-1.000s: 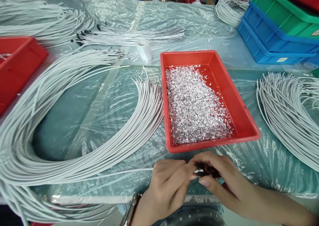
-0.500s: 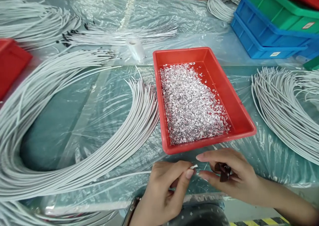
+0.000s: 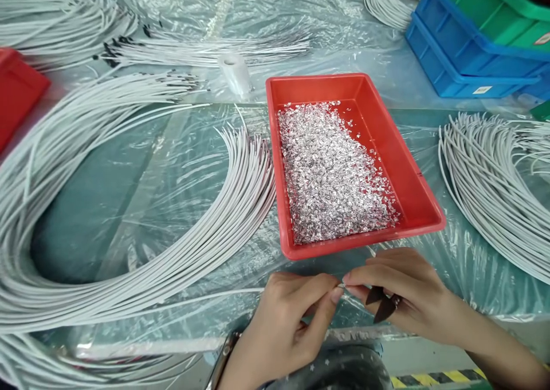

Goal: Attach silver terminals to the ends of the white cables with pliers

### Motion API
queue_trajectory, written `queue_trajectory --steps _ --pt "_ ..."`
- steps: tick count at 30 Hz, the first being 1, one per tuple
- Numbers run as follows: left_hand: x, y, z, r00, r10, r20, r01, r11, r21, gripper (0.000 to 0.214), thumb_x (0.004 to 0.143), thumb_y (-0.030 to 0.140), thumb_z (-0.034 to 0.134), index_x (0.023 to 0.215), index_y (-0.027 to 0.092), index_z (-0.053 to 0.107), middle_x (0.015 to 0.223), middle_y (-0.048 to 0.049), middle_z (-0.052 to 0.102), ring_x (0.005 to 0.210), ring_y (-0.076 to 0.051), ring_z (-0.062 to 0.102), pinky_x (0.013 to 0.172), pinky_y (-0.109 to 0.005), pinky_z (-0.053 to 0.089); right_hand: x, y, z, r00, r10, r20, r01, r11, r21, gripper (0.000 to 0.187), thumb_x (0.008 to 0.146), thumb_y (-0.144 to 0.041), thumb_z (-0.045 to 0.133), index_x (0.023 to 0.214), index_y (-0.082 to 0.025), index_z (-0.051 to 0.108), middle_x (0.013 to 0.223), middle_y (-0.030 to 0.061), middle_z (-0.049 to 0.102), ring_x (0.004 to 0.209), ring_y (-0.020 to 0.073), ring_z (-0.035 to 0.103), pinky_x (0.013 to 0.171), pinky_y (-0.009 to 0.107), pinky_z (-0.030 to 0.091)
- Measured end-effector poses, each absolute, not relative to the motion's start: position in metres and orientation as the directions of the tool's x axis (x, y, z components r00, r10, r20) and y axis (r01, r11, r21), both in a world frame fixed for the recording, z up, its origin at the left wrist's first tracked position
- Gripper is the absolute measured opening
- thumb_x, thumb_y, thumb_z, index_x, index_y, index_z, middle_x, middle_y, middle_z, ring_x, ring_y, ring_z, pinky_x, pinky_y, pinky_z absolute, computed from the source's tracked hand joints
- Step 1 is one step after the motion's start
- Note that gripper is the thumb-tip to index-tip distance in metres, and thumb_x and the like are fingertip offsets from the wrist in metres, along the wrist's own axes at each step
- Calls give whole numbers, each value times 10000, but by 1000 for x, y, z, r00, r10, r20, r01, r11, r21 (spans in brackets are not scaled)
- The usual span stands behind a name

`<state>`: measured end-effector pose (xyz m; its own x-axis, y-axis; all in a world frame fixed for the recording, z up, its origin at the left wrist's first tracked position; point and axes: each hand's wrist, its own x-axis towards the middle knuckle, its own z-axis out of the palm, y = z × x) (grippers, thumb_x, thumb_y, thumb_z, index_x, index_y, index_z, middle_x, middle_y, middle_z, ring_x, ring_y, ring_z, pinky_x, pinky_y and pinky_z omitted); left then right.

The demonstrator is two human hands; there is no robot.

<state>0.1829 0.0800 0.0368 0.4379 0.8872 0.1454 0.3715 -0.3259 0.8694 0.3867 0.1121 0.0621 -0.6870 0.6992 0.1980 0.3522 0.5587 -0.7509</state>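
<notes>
Fingers (image 3: 333, 292) of both hands pinch one thin white wire (image 3: 215, 294) end.

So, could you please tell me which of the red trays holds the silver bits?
The red tray just beyond the hands; the other red tray sits cut off at the left edge.

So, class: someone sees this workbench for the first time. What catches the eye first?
The red tray of glittering silver bits at centre. Then the great arc of white cables sweeping across the left. Below the tray, the left hand and right hand pinch one cable end between them.
</notes>
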Motion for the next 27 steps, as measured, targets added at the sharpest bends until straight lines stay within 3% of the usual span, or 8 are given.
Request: queue_trajectory --steps 6,20,27 --pt "185 83 32 474 853 217 390 -424 817 130 926 148 441 928 174 568 655 5 608 524 -116 519 499 -240 324 388 113 65 -684 722 107 429 517 -741 74 919 -143 518 943 -208 543 683 -46 556 539 98 461 541 243 324" --pt "186 88 31 547 768 333 496 -618 610 236 968 171 358 853 151 564 586 9 543 474 -133 466 449 -249 322 387 114 64 -630 767 -125 417 198 -887 84 894 -132 523 830 -186 519 647 -64 442 532 66 369 485 200 288" --pt "186 88 31 557 737 384 494 -665 559 204 958 158 417 856 133 591 565 19 524 480 -128 449 444 -250 315 387 117 62 -633 743 -216 358 34 -933 142 943 -201 518 806 -166 520 636 -58 403 526 69 325 458 195 256"
